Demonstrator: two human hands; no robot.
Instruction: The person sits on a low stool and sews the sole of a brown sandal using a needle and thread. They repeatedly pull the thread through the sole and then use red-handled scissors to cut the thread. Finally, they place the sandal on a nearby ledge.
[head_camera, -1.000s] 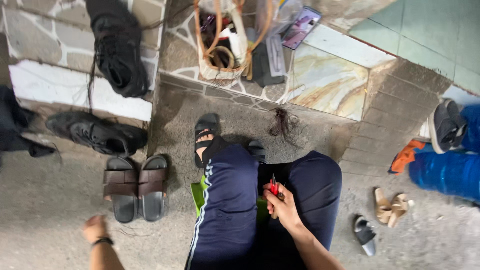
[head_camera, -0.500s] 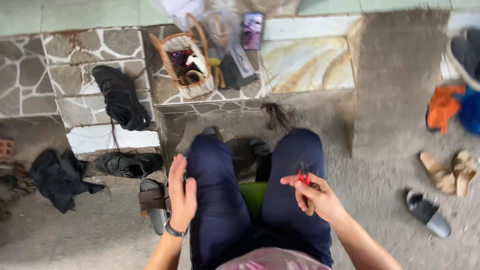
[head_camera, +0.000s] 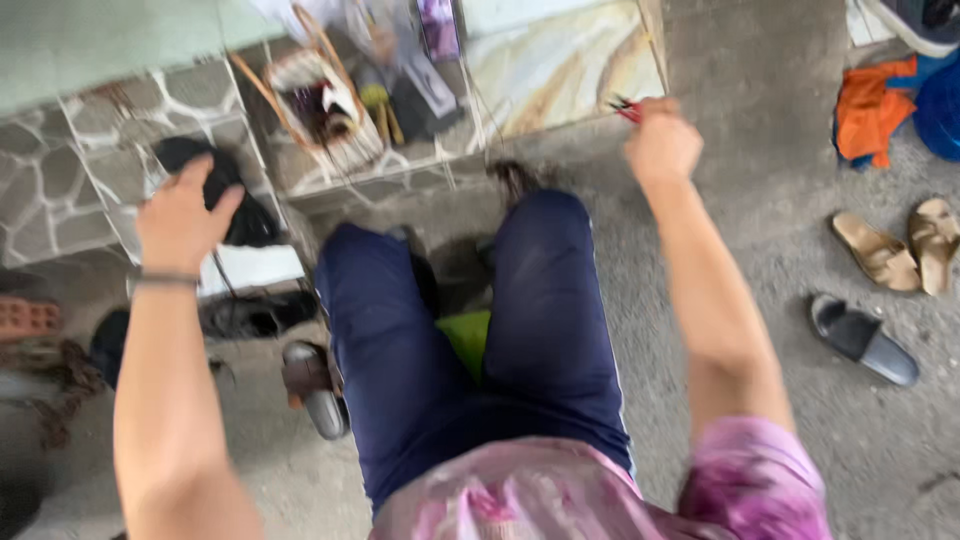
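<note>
A small red-handled tool (head_camera: 625, 107) is held raised in the right hand (head_camera: 662, 145), at about 1 o'clock of the frame, above the step edge (head_camera: 560, 70). The fist is clenched around the handles; only the red tips show past the fingers, so the kind of tool cannot be told, nor whether anything is caught in it. The left hand (head_camera: 180, 215) is lifted at 10 o'clock with the fingers spread and nothing in it; a dark band (head_camera: 165, 280) is worn on that wrist. Its fingertips lie in front of a black shoe (head_camera: 235, 205) on the stone ledge (head_camera: 70, 180), though touch cannot be confirmed.

As a judgement, no work on any shoe is seen under way: both hands are up and away from the lap, and nothing is held against the navy trousers (head_camera: 470, 350). A green patch (head_camera: 465, 340) shows between the knees, mostly covered.

Outward, a basket (head_camera: 320, 110) with mixed contents stands at 12 o'clock, blurred. A brown sandal (head_camera: 310, 385) lies at 8 o'clock, a grey slide (head_camera: 862, 340) at 3 o'clock, tan sandals (head_camera: 900, 250) above it, and an orange cloth (head_camera: 870, 105) at 2 o'clock. The whole frame is motion-blurred, and the top right corner is cut off.
</note>
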